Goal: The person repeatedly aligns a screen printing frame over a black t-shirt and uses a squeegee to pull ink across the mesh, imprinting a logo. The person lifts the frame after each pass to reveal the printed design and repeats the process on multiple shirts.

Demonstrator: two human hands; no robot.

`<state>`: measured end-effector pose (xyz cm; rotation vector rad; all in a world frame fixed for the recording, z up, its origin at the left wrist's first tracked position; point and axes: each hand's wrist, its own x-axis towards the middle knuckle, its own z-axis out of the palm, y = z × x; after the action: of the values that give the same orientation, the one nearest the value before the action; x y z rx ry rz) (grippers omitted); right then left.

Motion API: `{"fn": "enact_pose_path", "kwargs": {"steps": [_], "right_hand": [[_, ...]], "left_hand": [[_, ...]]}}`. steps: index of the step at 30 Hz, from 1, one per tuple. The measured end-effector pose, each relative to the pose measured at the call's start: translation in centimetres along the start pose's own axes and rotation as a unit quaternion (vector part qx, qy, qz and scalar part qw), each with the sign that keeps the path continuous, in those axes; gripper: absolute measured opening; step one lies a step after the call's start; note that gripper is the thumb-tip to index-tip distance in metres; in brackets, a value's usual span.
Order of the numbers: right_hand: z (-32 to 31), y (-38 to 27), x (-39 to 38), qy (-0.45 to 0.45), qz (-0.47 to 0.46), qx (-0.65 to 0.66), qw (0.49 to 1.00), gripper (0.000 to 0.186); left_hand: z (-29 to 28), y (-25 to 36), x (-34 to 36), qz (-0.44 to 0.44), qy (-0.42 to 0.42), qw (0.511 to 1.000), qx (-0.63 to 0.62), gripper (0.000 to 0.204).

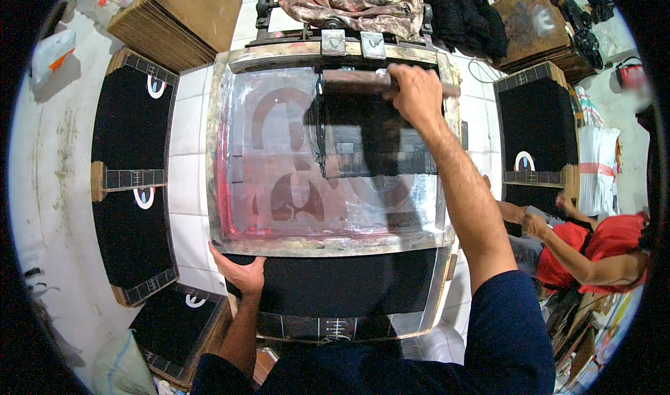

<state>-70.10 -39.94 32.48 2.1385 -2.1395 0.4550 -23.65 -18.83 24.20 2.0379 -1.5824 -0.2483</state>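
- Squeegee (352, 82): a long wooden-handled bar lying crosswise inside the screen frame (328, 244), near its far edge and toward its far right corner.
- Right hand (417, 95): the grip is clamped on the squeegee's handle, right of its middle, with the fingers wrapped over the top.
- Left hand (244, 275): the grip is apart, thumb and fingers spread about the frame's near left corner; the fingertips appear to touch the outer edge.
- Black ink (377, 133): a dark, wet-looking field on the mesh (269, 161), on the near side of the squeegee and in the frame's right half. Rounded stencil shapes show in the left half.
- Black fabric (342, 283): spread on a board beneath, visible beyond the frame's near edge.
- Metal clamps (333, 42): two, set at the frame's far edge.
- Handling, as judged: the squeegee should be stiff and of moderate weight, its handle slippery where inked; a centred hold, or one hand toward each end, would load the blade most evenly. The frame should be rigid and rather heavy, best held by its near corners; the taut mesh is the fragile part, unsuited to gripping.
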Motion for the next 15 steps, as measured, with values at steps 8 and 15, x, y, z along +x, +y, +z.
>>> {"fn": "enact_pose_path", "kwargs": {"steps": [8,15], "right_hand": [[3.6,1.9,2.5,0.04,-0.01,-0.04,0.998,0.025],[-2.0,-4.0,-7.5,-0.105,0.027,-0.044,0.993,0.039]], "left_hand": [[0.0,-0.7,0.0,0.012,-0.007,1.0,-0.005,0.132],[-0.3,0.1,0.1,-0.007,-0.016,1.0,-0.011,0.134]]}}
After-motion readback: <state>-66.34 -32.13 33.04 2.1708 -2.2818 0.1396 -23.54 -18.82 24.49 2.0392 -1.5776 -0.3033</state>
